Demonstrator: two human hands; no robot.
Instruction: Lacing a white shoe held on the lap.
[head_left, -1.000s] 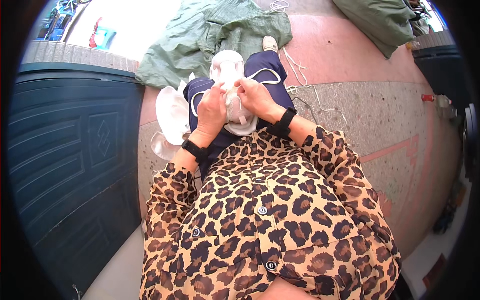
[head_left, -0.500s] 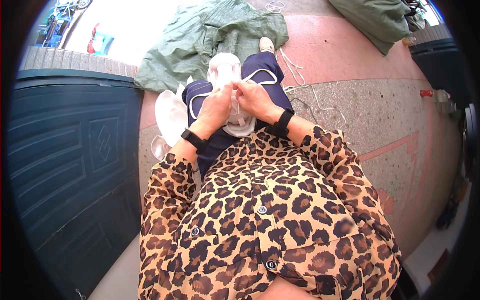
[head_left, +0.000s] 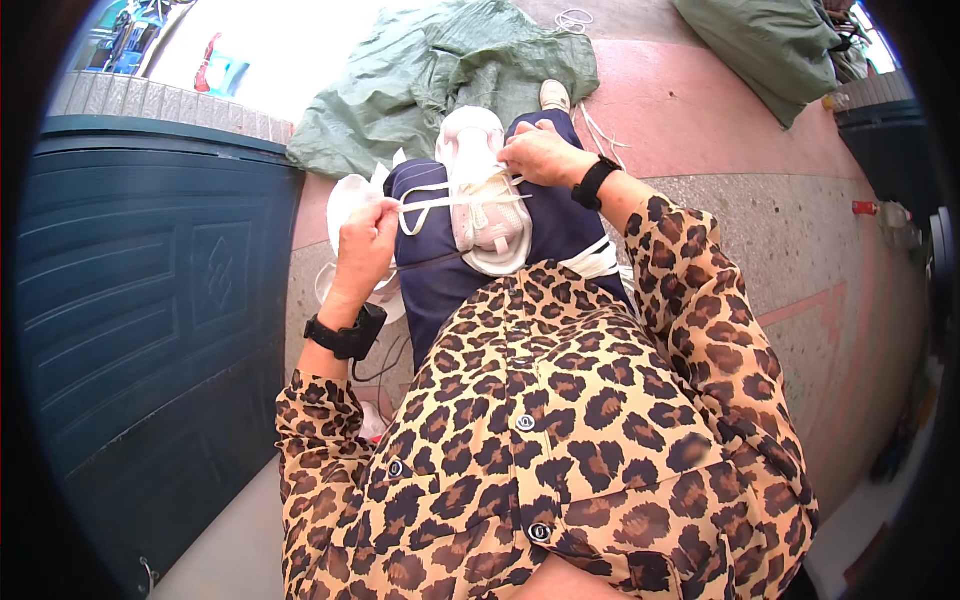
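A pale white shoe (head_left: pixel 492 235) lies on my lap between my thighs, its toe end toward me. Flat white shoelace (head_left: pixel 455 203) stretches across it to the left, where my left hand (head_left: pixel 368 243) pinches it beside my left thigh. Over the far right side of the shoe, my right hand (head_left: pixel 545 155) is closed with fingers curled at the laces. What exactly lies between its fingertips is small, but white lace shows right beneath them. A lace loop hangs over my left thigh.
Other white shoe-like pieces (head_left: pixel 348 195) rest left of my leg. A green woven sheet (head_left: pixel 400 110) covers the floor ahead, with loose white cord (head_left: pixel 603 135) beside my foot. A dark blue panelled door (head_left: pixel 160 330) stands at the left; a large green sack (head_left: pixel 765 55) lies far right.
My hands have moved apart from their meeting point over the shoe. The left went left and nearer me, drawing lace taut; the right shifted right and farther away.
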